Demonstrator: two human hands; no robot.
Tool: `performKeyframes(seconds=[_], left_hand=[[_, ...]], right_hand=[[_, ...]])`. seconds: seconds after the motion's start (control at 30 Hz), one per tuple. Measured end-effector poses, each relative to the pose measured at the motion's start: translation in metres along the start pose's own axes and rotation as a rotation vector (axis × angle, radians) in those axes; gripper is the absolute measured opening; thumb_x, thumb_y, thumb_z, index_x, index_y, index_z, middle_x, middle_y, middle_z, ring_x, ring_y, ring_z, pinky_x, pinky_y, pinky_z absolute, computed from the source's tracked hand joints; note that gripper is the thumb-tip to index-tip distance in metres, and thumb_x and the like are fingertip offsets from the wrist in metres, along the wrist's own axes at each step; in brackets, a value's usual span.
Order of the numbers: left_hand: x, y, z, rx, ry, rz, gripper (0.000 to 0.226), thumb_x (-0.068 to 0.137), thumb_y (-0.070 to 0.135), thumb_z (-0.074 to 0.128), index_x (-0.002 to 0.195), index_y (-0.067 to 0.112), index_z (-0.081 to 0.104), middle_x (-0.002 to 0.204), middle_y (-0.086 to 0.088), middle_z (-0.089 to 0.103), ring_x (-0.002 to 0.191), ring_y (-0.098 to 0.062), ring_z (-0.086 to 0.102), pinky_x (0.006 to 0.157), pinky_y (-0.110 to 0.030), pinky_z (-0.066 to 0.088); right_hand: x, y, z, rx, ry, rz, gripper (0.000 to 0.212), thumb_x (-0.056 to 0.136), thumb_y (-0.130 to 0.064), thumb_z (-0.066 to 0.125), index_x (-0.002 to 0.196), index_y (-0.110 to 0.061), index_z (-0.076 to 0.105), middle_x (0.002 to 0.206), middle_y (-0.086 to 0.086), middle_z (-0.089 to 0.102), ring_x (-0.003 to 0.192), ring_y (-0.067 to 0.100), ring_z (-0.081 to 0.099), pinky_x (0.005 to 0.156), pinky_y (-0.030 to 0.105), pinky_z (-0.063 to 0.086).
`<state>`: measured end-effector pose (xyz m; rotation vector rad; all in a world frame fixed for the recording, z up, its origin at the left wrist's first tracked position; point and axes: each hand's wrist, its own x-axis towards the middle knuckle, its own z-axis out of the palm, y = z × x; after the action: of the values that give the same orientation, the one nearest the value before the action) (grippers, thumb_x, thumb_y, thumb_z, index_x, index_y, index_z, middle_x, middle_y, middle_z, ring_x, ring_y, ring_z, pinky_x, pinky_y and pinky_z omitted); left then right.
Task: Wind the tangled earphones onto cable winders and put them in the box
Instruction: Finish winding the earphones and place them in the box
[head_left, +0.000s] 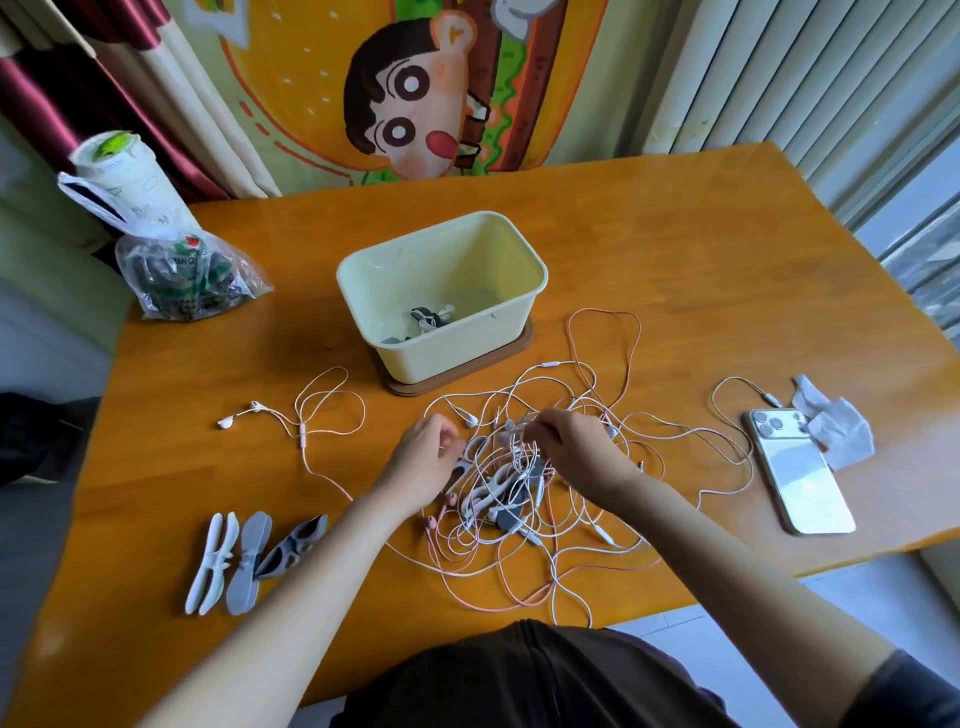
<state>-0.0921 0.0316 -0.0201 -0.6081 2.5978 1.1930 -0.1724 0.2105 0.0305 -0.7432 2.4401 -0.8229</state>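
Note:
A tangle of white and pink earphones (550, 525) lies on the wooden table (727, 270) in front of me, with white and grey cable winders mixed into it. My left hand (423, 457) and my right hand (579, 444) both pinch cords at the top of the tangle. One earphone (228, 422) trails out to the left. A cream box (457, 332) stands behind the tangle on a brown lid and holds wound earphones (428, 319). Three spare winders, white (210, 558) and grey (249, 561), lie at the front left.
A white phone (797, 480) lies at the right with a cable plugged in, beside crumpled wrappers (836, 426). A clear plastic bag (182, 275) and a white cup (124, 171) stand at the back left. The table's front edge is close to my body.

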Motion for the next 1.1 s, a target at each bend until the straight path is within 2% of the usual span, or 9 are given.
performKeyframes(seconds=[0.07,0.17,0.27,0.4,0.5,0.67,0.8,0.93,1.1], left_hand=[[0.002,-0.019,0.011,0.145,-0.075,-0.134,0.028,0.096,0.026,0.051,0.120,0.011,0.051,0.125,-0.006,0.051,0.116,-0.020,0.048,0.096,-0.029,0.041],[0.001,-0.028,0.024,0.267,-0.100,-0.202,0.035,0.096,0.032,0.052,0.125,0.013,0.050,0.129,-0.006,0.048,0.119,-0.023,0.047,0.099,-0.034,0.042],[0.001,-0.023,0.030,0.342,-0.059,-0.188,0.035,0.094,0.035,0.055,0.122,0.014,0.052,0.124,-0.005,0.052,0.108,-0.022,0.056,0.094,-0.033,0.048],[0.002,-0.018,0.030,0.382,-0.074,-0.207,0.034,0.093,0.032,0.057,0.119,0.009,0.051,0.114,-0.006,0.062,0.096,-0.022,0.065,0.086,-0.034,0.055],[0.002,-0.015,0.023,0.363,-0.095,-0.218,0.029,0.093,0.027,0.058,0.113,0.009,0.049,0.106,-0.005,0.065,0.084,-0.018,0.063,0.066,-0.024,0.051],[-0.001,-0.005,-0.002,0.300,-0.344,-0.278,0.038,0.088,0.022,0.066,0.120,0.011,0.048,0.107,-0.003,0.062,0.066,-0.010,0.057,0.055,-0.020,0.042],[-0.003,0.003,-0.020,0.385,-0.530,-0.326,0.034,0.095,0.011,0.049,0.127,0.002,0.053,0.107,-0.014,0.068,0.051,-0.008,0.052,0.046,-0.017,0.039],[-0.010,0.012,-0.031,0.177,-0.449,-0.310,0.029,0.100,0.011,0.038,0.122,-0.001,0.051,0.090,-0.009,0.061,0.057,-0.009,0.053,0.050,-0.018,0.042],[-0.026,0.037,-0.030,-0.238,-0.267,-0.192,0.012,0.102,0.010,0.035,0.113,0.010,0.038,0.086,-0.005,0.064,0.060,-0.013,0.058,0.052,-0.021,0.047]], right_hand=[[0.001,0.006,0.000,-0.011,0.005,0.033,0.022,0.098,-0.021,0.046,0.092,-0.007,0.062,0.072,-0.003,0.057,0.063,0.015,0.056,0.056,0.023,0.041],[0.001,0.010,0.002,-0.010,0.005,0.062,0.024,0.098,-0.023,0.045,0.091,-0.008,0.062,0.069,-0.014,0.050,0.059,0.002,0.050,0.053,0.013,0.034],[0.001,0.011,0.004,-0.012,-0.015,0.082,0.027,0.099,-0.021,0.044,0.094,-0.004,0.064,0.068,-0.015,0.049,0.056,0.001,0.048,0.052,0.015,0.037],[0.000,0.009,0.004,-0.012,-0.046,0.090,0.024,0.099,-0.019,0.045,0.089,-0.007,0.063,0.065,-0.014,0.050,0.055,0.009,0.052,0.058,0.030,0.048],[-0.001,0.009,0.004,-0.013,-0.060,0.096,0.023,0.098,-0.019,0.045,0.089,-0.009,0.063,0.065,-0.009,0.053,0.060,0.019,0.059,0.062,0.036,0.052],[-0.002,0.009,0.004,-0.024,-0.060,0.095,0.024,0.098,-0.019,0.045,0.092,-0.007,0.064,0.066,-0.008,0.054,0.065,0.024,0.063,0.063,0.037,0.052],[-0.002,0.006,0.001,-0.025,-0.040,0.081,0.026,0.098,-0.020,0.045,0.094,-0.005,0.066,0.070,-0.007,0.055,0.066,0.019,0.062,0.065,0.032,0.052],[-0.002,-0.001,-0.002,-0.011,0.000,0.048,0.024,0.098,-0.019,0.045,0.096,-0.006,0.065,0.069,-0.007,0.055,0.058,0.008,0.055,0.053,0.014,0.042],[0.000,-0.024,-0.013,0.058,0.095,-0.033,0.022,0.099,-0.017,0.043,0.094,-0.007,0.062,0.071,-0.002,0.057,0.051,0.002,0.049,0.046,0.011,0.041]])
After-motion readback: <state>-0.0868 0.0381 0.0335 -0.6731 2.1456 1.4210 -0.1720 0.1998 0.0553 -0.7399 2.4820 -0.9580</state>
